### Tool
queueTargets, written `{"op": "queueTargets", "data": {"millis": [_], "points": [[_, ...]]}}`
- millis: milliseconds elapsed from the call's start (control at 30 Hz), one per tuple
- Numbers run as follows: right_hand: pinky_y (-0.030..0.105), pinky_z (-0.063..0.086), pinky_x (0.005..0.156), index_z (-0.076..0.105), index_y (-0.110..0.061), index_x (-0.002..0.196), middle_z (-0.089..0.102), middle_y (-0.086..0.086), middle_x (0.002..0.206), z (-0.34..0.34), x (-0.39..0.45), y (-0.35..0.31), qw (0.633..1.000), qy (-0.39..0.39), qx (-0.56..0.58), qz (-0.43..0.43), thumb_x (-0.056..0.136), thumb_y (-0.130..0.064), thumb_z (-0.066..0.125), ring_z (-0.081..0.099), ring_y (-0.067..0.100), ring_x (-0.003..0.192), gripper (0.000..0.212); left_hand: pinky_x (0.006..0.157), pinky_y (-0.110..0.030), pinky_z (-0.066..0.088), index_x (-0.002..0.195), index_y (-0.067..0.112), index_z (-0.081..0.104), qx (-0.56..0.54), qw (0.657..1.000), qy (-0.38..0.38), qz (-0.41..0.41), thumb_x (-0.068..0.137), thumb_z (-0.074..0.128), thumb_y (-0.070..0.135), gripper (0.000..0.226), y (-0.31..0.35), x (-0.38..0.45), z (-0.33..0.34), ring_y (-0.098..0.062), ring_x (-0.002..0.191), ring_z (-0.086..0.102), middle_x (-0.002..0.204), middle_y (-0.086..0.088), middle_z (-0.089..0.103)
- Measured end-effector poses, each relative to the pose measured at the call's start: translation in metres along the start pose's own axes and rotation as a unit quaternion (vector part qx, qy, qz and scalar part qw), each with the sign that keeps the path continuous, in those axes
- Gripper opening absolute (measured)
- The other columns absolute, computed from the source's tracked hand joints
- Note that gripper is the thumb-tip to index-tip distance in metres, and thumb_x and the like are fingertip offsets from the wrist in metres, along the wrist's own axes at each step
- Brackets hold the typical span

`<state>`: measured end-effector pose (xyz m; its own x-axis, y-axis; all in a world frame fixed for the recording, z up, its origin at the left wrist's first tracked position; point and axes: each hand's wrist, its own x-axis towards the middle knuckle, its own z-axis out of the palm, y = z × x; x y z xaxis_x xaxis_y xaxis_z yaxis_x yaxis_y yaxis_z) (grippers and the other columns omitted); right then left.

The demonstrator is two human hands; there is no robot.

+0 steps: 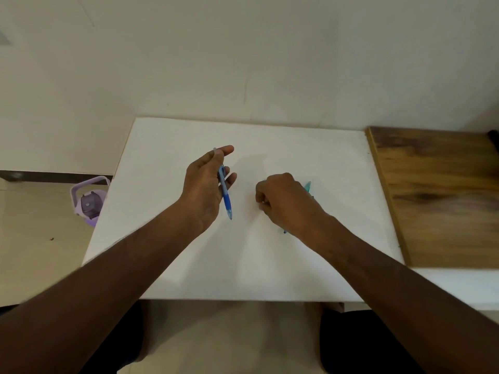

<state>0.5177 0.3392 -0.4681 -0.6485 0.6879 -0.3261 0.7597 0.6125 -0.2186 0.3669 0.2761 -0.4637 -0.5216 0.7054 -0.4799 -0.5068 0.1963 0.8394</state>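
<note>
White table (270, 265) sits nearest me. My right hand (286, 201) curls its fingers round a teal pen (307, 187) over it. Just left, my left hand (204, 184) clamps a blue pen (228, 203), tip pointing near. Wood board (437, 195) far right.

Count of things on and beside the worktop (270, 265)
Two pens near its middle, one blue pen (226, 197) and one teal pen (308, 186); two hands, left hand (204, 191) and right hand (286, 202); one wooden board (437, 198) at its right edge; one purple bottle (89, 203) beyond its left edge.
</note>
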Motion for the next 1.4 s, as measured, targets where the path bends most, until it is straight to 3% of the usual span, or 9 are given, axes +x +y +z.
{"op": "queueTargets", "data": {"millis": [167, 300, 467, 667, 800, 933, 1067, 1200, 1400], "points": [[0.036, 0.055, 0.094, 0.068, -0.013, 0.124, 0.069, 0.009, 0.117, -0.005, 0.001, -0.003, 0.996, 0.078, 0.046, 0.005, 0.105, -0.009, 0.052, 0.068, 0.025, 0.103, 0.025, 0.101, -0.036, 0.056, 0.125, 0.022, 0.077, 0.123, 0.992, -0.014, 0.027, 0.108, 0.061, 0.029, 0.024, -0.001, 0.007, -0.017, -0.019, 0.106, 0.064, 0.107, 0.005, 0.069], [0.03, 0.053, 0.073, 0.077, -0.012, 0.086, 0.074, 0.0, 0.084, -0.027, 0.004, 0.013, 0.979, 0.149, 0.14, 0.026, 0.09, 0.002, 0.047, 0.069, 0.015, 0.076, 0.032, 0.088, -0.032, 0.065, 0.124, 0.029, 0.071, 0.225, 0.972, -0.003, 0.074, 0.105, 0.067, 0.029, 0.02, -0.006, 0.009, -0.021, -0.019, 0.096, 0.075, 0.102, -0.003, 0.075], [0.032, 0.06, 0.087, 0.076, -0.018, 0.108, 0.074, -0.001, 0.096, -0.027, 0.003, 0.014, 0.99, 0.082, 0.103, 0.042, 0.099, -0.017, 0.065, 0.069, 0.015, 0.084, 0.014, 0.075, -0.024, 0.065, 0.114, 0.026, 0.073, 0.367, 0.92, -0.009, 0.139, 0.099, 0.075, 0.032, 0.016, -0.007, 0.01, -0.028, -0.013, 0.082, 0.078, 0.095, 0.003, 0.078], [0.02, 0.056, 0.083, 0.075, -0.022, 0.106, 0.071, -0.007, 0.093, -0.016, -0.013, -0.01, 0.988, -0.105, 0.082, -0.078, 0.079, -0.034, 0.091, 0.067, 0.01, 0.08, 0.033, 0.066, -0.005, 0.05, 0.107, 0.021, 0.076, 0.449, 0.874, -0.002, 0.185, 0.092, 0.083, 0.036, 0.022, -0.013, 0.016, -0.038, -0.005, 0.072, 0.076, 0.093, 0.006, 0.077], [0.024, 0.059, 0.075, 0.07, -0.027, 0.093, 0.066, -0.012, 0.084, 0.0, -0.022, -0.02, 0.985, -0.121, 0.059, -0.104, 0.073, -0.048, 0.092, 0.066, 0.011, 0.075, 0.036, 0.061, 0.003, 0.043, 0.1, 0.016, 0.078, 0.479, 0.854, -0.001, 0.206, 0.087, 0.087, 0.037, 0.026, -0.016, 0.019, -0.044, -0.002, 0.066, 0.067, 0.087, 0.006, 0.074], [0.023, 0.054, 0.076, 0.074, -0.021, 0.095, 0.066, -0.009, 0.082, 0.012, -0.022, -0.027, 0.981, -0.133, 0.025, -0.139, 0.084, -0.033, 0.088, 0.069, 0.014, 0.077, 0.021, 0.062, 0.004, 0.041, 0.102, 0.014, 0.079, 0.492, 0.845, -0.009, 0.211, 0.085, 0.089, 0.037, 0.03, -0.017, 0.019, -0.045, -0.001, 0.064, 0.064, 0.086, 0.005, 0.074], [0.025, 0.052, 0.088, 0.069, -0.013, 0.115, 0.069, 0.005, 0.108, 0.009, -0.016, -0.028, 0.979, -0.152, -0.019, -0.133, 0.098, -0.024, 0.073, 0.067, 0.018, 0.095, 0.021, 0.064, -0.003, 0.042, 0.104, 0.015, 0.077, 0.499, 0.841, -0.013, 0.208, 0.085, 0.088, 0.039, 0.032, -0.018, 0.019, -0.042, -0.005, 0.068, 0.068, 0.091, 0.003, 0.076], [0.03, 0.052, 0.101, 0.069, -0.014, 0.119, 0.064, 0.005, 0.113, -0.012, -0.015, -0.019, 0.987, -0.108, -0.029, -0.114, 0.101, -0.015, 0.063, 0.065, 0.019, 0.106, 0.019, 0.066, -0.006, 0.043, 0.105, 0.014, 0.077, 0.506, 0.839, -0.009, 0.198, 0.084, 0.089, 0.04, 0.035, -0.017, 0.019, -0.042, -0.01, 0.07, 0.069, 0.091, 0.002, 0.076], [0.035, 0.054, 0.095, 0.081, -0.007, 0.104, 0.075, 0.011, 0.109, -0.036, 0.0, 0.018, 0.998, 0.053, 0.002, 0.022, 0.097, -0.016, 0.062, 0.071, 0.026, 0.099, 0.022, 0.069, -0.014, 0.052, 0.104, 0.016, 0.075, 0.491, 0.85, -0.011, 0.19, 0.082, 0.09, 0.042, 0.038, -0.018, 0.018, -0.042, -0.015, 0.073, 0.073, 0.094, 0.001, 0.076]]}}
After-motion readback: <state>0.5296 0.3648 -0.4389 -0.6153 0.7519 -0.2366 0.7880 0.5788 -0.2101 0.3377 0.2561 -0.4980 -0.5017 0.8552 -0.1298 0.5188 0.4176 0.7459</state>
